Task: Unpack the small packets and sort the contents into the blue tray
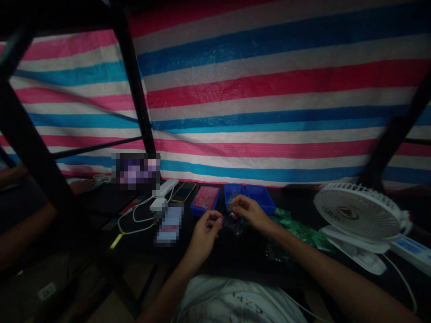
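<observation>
Workbench seen from the head-worn camera, described from left to right. A striped pink, white and blue tarpaulin [269, 89] is hung behind the dark table [101, 202], and the view is crossed by a black metal shelf frame [30, 148]. At the far left, the forearm and hand [81, 186] of a second person are seen resting at the table's edge. Farther right, a white power adapter [158, 205] and a looped white cable [134, 220] are laid on the table, with a smartphone [183, 192] just beside them. Two areas of the view are pixelated and cannot be identified.

A blue tray holding a red insert [202, 211] is placed next to the phone. The left hand [205, 233] is held above the table with its fingers curled, but whether anything is gripped cannot be told. A small clear item [232, 215] is pinched between the thumb and fingers of the right hand [251, 211], in front of two blue plastic trays [261, 199]. A crumpled clear plastic packet [237, 226] is seen just below, between the hands. Green plastic packets [299, 233] are spread to the right, followed by a white desk fan [360, 211] and a white power strip [411, 251].
</observation>
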The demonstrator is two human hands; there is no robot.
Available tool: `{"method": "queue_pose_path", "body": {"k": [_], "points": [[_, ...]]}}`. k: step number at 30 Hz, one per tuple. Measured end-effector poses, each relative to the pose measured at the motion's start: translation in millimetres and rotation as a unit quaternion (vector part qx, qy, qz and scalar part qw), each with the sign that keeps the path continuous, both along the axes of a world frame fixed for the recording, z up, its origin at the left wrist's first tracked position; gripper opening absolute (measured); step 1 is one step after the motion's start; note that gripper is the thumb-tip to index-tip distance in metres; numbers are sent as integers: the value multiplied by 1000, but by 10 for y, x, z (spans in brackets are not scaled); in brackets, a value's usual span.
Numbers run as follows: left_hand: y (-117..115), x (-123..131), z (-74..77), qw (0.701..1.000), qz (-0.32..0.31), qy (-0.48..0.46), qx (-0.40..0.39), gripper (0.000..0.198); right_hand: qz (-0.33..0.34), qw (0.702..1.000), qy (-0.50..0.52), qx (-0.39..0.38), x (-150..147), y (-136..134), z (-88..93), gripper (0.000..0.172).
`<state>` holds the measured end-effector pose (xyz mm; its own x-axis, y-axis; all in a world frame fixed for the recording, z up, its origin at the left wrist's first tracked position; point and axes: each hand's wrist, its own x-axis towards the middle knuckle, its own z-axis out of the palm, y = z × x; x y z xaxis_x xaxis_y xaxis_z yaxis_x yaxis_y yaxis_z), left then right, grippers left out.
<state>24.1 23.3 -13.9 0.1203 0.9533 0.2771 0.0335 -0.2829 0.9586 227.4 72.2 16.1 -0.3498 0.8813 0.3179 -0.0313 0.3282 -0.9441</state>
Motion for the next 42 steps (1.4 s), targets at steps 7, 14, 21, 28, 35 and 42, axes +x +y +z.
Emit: {"method": "queue_pose_path", "body": {"k": [7, 14, 21, 28, 35, 42], "points": [[2, 4, 6, 1000, -1, 3, 7, 25, -19, 999, -29, 42, 7, -23, 52, 30], [-4, 7, 13, 1000, 1, -5, 6, 26, -33, 997, -56, 43, 42, -1, 42, 26], [3, 3, 10, 1000, -1, -3, 6, 26, -40, 999, -11, 25, 16, 6, 57, 25], [-14, 14, 30, 1000, 6, -2, 2, 26, -52, 999, -1, 5, 51, 36, 24, 26], [7, 12, 31, 1000, 4, -1, 5, 27, -62, 998, 18, 2, 47, 30, 47, 24], [1, 5, 20, 1000, 4, -4, 6, 28, -98, 995, 16, -2, 48, 25, 69, 24]]}}
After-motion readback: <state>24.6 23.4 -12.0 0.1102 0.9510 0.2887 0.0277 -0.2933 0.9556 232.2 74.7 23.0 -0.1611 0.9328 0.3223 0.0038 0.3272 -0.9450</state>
